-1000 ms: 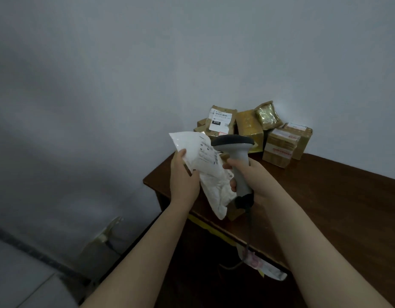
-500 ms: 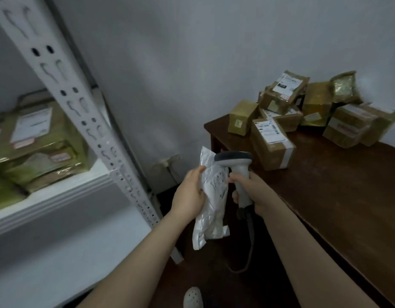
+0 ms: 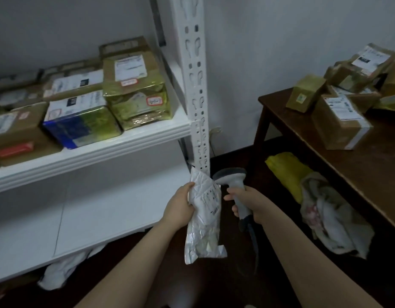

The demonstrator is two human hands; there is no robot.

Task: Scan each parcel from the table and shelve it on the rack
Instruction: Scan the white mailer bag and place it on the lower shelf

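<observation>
The soft white parcel hangs in the air in front of the right front corner of the rack's lower shelf, just beside the upright post and well apart from the counter, where more boxes wait. Its printed label faces the scanner, so the step looks like a last read before shelving. To do it well, the label should be pulled flat and square to the scanner's head, since the crinkled film could spoil a read. The parcel should then go in past the post and lie flat on the bare lower shelf, label up, with the scanner's cable kept out of the way. The left hand grips the parcel near its top, thumb over the front and fingers curled behind, letting the rest dangle. The right hand is wrapped round the scanner's handle, forearm reaching forward, index finger near the trigger.
</observation>
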